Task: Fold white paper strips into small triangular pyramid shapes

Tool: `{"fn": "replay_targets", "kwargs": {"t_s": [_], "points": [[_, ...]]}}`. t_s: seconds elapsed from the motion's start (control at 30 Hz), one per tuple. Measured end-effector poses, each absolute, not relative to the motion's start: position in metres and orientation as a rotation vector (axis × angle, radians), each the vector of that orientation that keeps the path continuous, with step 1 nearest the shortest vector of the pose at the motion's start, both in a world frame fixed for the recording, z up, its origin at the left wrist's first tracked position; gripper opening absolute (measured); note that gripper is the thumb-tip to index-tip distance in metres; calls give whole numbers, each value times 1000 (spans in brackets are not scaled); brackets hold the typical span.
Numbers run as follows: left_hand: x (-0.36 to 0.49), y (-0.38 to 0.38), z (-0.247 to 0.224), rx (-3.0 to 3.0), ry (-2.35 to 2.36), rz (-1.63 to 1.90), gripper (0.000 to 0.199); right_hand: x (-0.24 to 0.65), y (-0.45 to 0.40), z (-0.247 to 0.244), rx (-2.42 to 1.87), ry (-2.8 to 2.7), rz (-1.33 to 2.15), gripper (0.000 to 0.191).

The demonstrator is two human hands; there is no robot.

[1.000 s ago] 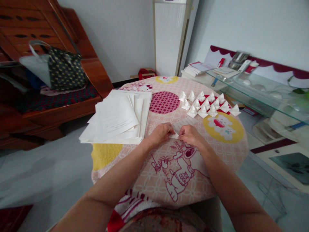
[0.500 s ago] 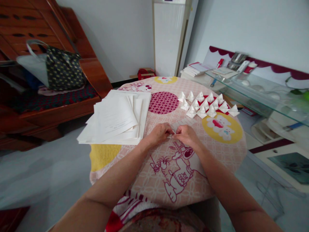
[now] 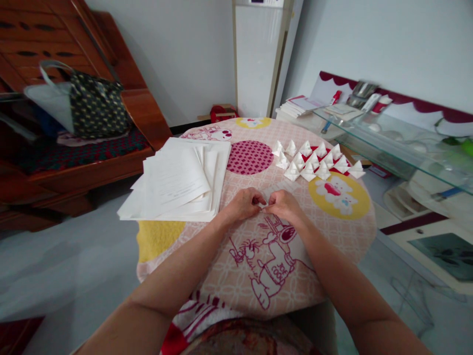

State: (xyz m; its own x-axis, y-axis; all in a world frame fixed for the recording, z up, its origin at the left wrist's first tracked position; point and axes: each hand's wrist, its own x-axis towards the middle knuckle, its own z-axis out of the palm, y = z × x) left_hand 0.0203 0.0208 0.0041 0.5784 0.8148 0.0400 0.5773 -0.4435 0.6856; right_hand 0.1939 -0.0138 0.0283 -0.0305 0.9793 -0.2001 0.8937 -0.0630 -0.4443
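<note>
Over the middle of the round table, my left hand point(image 3: 247, 203) and my right hand point(image 3: 283, 203) face each other with fingertips nearly touching. Both pinch a small piece of white paper point(image 3: 263, 207), mostly hidden by the fingers. A pale printed sheet point(image 3: 278, 187) lies just beyond my hands on the cloth. To the left rests a pile of white paper sheets point(image 3: 177, 182), some with print. Several folded paper boats point(image 3: 308, 170) stand in rows at the far right of the table.
A pink patterned tablecloth point(image 3: 236, 276) covers the table. On the right is a glass shelf point(image 3: 406, 143) with a metal pot and papers. A wooden bench point(image 3: 140, 113) with a dotted bag point(image 3: 96, 106) stands at the left. A tall white cabinet point(image 3: 258, 59) is behind.
Both hands stay in nearly the same place, with only slight finger movement at the small piece of paper. The paper pile and the boats remain where they were.
</note>
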Motion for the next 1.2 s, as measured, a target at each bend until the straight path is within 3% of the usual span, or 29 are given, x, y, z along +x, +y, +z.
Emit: {"fn": "replay_targets", "kwargs": {"t_s": [0.53,0.8,1.0,1.2], "points": [[9,27,3,2056,1033,487,68,192,-16,27,-2032,-1978,702,16],[-10,38,2,1893,862,461,58,193,-17,26,-2005,-1989,664,16],[12,25,3,2176,1138,518,23,195,-18,18,-1952,-1955,625,17],[18,20,2,2022,1176,640,9,209,-13,8,-1701,-1776,848,16]]}}
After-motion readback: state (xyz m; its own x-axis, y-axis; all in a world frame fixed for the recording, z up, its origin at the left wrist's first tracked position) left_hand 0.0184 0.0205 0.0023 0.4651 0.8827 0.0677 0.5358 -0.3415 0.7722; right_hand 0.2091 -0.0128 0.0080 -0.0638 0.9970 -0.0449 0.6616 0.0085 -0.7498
